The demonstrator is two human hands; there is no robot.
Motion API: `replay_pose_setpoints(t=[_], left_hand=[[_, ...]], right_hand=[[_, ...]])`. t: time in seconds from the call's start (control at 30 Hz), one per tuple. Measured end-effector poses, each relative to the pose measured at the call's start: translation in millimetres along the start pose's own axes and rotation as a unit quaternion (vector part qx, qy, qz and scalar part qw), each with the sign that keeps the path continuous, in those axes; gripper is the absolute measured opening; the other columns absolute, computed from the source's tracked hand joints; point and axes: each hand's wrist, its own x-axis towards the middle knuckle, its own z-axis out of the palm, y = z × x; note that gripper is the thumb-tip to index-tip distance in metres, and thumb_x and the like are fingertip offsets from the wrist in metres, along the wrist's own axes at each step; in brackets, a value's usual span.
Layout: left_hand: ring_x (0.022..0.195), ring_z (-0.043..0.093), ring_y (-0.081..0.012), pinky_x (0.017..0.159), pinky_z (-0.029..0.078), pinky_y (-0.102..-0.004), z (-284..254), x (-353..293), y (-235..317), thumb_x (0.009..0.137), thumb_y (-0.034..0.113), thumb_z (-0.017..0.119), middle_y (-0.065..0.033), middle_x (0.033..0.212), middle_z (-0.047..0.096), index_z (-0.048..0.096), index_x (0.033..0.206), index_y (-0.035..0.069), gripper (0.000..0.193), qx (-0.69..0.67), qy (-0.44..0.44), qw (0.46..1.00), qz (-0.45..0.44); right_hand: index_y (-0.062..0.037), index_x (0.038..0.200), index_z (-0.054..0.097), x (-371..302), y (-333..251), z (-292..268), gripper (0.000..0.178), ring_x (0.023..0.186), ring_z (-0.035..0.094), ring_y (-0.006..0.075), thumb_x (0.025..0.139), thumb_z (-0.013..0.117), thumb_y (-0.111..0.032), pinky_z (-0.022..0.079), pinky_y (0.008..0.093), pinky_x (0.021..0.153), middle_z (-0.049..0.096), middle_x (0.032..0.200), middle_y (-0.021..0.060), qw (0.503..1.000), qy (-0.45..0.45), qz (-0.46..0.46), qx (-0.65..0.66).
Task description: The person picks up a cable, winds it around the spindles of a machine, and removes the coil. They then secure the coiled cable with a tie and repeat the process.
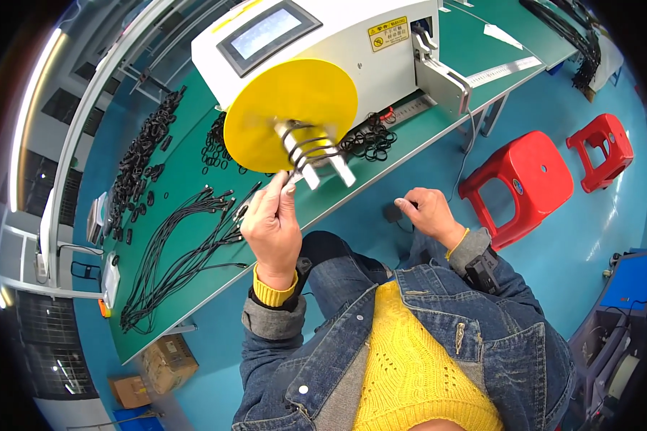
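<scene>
A white winding machine point(381, 61) with a yellow disc point(287, 108) stands on the green table. Two pale prongs point(343, 171) stick out from the disc, blurred at their base. A black cable point(316, 153) is looped around the prongs in a few turns. Just below the prongs, my left hand point(273, 226) pinches the cable's end between thumb and fingers; the fingers partly hide that end. Off the table's front edge, my right hand point(431, 213) is closed in a loose fist, with nothing showing in it, apart from the machine.
Loose black cables point(172, 251) lie along the left of the green table point(140, 334). Coiled black cables point(140, 154) are heaped behind them, and more coils point(372, 138) rest beside the machine. Red stools point(528, 183) stand at right. Cardboard boxes point(169, 363) sit on the floor.
</scene>
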Motion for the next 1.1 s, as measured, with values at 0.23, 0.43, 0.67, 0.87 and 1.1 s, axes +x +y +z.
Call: replay_pose_setpoints(t=[0.23,0.43,0.67,0.87,1.1], left_hand=[[0.061,0.058,-0.0218,0.054,0.046,-0.0291,14.6,-6.1,4.8,0.083,0.004,0.059,-0.0135,0.076,0.06,0.061,0.103,-0.003,0.022,0.019,-0.01,1.0,0.012],[0.062,0.059,-0.0248,0.054,0.048,-0.0303,16.1,19.3,25.2,0.08,0.004,0.06,-0.013,0.079,0.058,0.058,0.109,-0.001,0.029,0.135,-0.062,0.984,0.102],[0.061,0.059,-0.0254,0.051,0.048,-0.0315,18.4,27.8,45.6,0.081,0.015,0.061,-0.0122,0.086,0.056,0.059,0.106,0.001,0.029,0.266,-0.099,0.944,0.171],[0.063,0.06,-0.0271,0.051,0.049,-0.0323,10.6,26.9,44.1,0.084,0.02,0.055,-0.0161,0.095,0.057,0.057,0.109,0.001,0.031,0.304,-0.113,0.939,0.116],[0.073,0.062,-0.0327,0.06,0.051,-0.036,2.9,29.7,64.0,0.087,0.018,0.048,-0.025,0.111,0.054,0.051,0.115,-0.004,0.036,0.347,-0.218,0.912,-0.003]], right_hand=[[-0.0002,0.068,0.061,18.8,-17.9,-8.5,0.021,0.057,0.055,0.0305,0.077,0.064,-0.019,0.043,0.0367,0.051,0.056,0.063,0.0144,0.999,0.009,-0.052,0.011],[-0.0016,0.068,0.061,62.2,-77.5,-28.0,0.016,0.054,0.053,0.0271,0.075,0.067,-0.014,0.041,0.0335,0.048,0.055,0.061,0.0126,0.977,0.074,-0.174,0.103],[-0.0016,0.064,0.06,84.6,-87.5,-14.8,0.021,0.051,0.051,0.025,0.071,0.071,-0.017,0.039,0.0337,0.046,0.054,0.059,0.0106,0.967,0.067,-0.213,0.126],[-0.0006,0.086,0.059,88.9,-82.5,-13.7,0.036,0.062,0.055,0.0232,0.064,0.077,-0.023,0.045,0.0315,0.054,0.058,0.074,0.0109,0.973,0.09,-0.164,0.137],[0.0035,0.12,0.042,104.9,-76.8,-22.1,0.082,0.083,0.057,0.0223,0.056,0.082,-0.028,0.05,0.0303,0.072,0.055,0.101,0.015,0.973,0.073,-0.174,0.131]])
